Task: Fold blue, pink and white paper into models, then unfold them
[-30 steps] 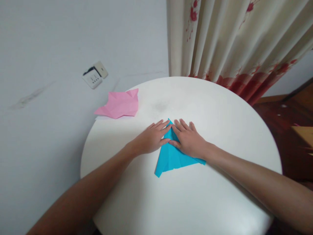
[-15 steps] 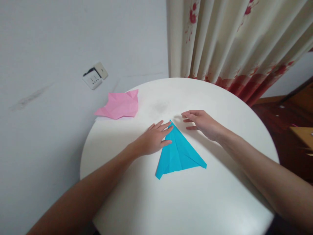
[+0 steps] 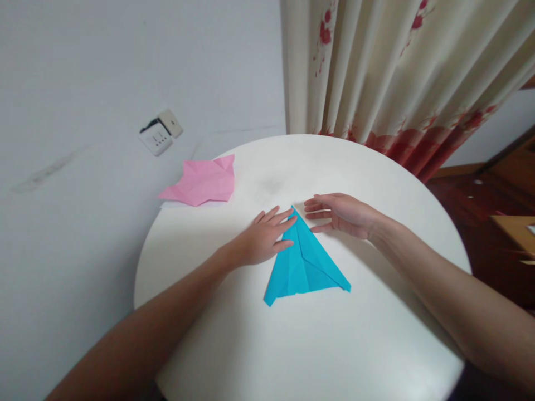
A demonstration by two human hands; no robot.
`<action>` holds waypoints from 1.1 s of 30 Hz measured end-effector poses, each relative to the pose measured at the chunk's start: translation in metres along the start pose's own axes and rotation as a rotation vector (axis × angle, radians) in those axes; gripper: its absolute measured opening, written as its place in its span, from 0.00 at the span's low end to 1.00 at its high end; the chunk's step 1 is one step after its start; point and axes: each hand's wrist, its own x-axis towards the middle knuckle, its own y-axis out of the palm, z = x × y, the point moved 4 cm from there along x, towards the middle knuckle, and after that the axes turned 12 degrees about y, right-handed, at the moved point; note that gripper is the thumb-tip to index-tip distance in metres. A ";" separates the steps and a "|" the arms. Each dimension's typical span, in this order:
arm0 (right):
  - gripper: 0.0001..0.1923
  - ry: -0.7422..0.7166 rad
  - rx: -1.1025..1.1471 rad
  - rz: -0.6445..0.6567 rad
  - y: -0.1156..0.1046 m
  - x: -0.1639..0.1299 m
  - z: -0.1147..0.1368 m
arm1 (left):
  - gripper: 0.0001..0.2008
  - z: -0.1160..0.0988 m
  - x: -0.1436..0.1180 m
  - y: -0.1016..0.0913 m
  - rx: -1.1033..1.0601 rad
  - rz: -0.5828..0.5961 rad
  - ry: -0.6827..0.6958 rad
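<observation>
Blue folded sheet [image 3: 307, 266] thin matt paper with sharp creases, pink sheet [image 3: 200, 181] the same paper (more crumpled), table [image 3: 317, 345] smooth white with faint sheen, curtain [image 3: 388, 72] soft printed cloth, wall socket [image 3: 155, 137] white plastic, floor [image 3: 480, 211] dark glossy wood.

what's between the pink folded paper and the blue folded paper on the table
In the head view, only bare white table separates the pink folded paper from the blue folded paper; the left hand lies just beside that stretch.

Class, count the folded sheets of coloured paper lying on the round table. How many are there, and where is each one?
2. The blue folded paper lies mid-table under the left hand; the pink folded paper lies at the table's far left edge.
</observation>
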 end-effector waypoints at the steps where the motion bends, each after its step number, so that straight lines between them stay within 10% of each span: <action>1: 0.25 0.007 0.030 0.023 0.000 0.001 -0.001 | 0.32 0.000 0.000 0.000 0.000 0.002 0.004; 18: 0.07 0.059 0.244 -0.002 0.011 0.006 -0.006 | 0.33 0.000 0.000 0.001 0.006 0.024 0.011; 33: 0.14 -0.255 -0.414 -0.341 0.022 0.021 -0.016 | 0.32 -0.003 0.002 0.000 0.013 -0.007 -0.001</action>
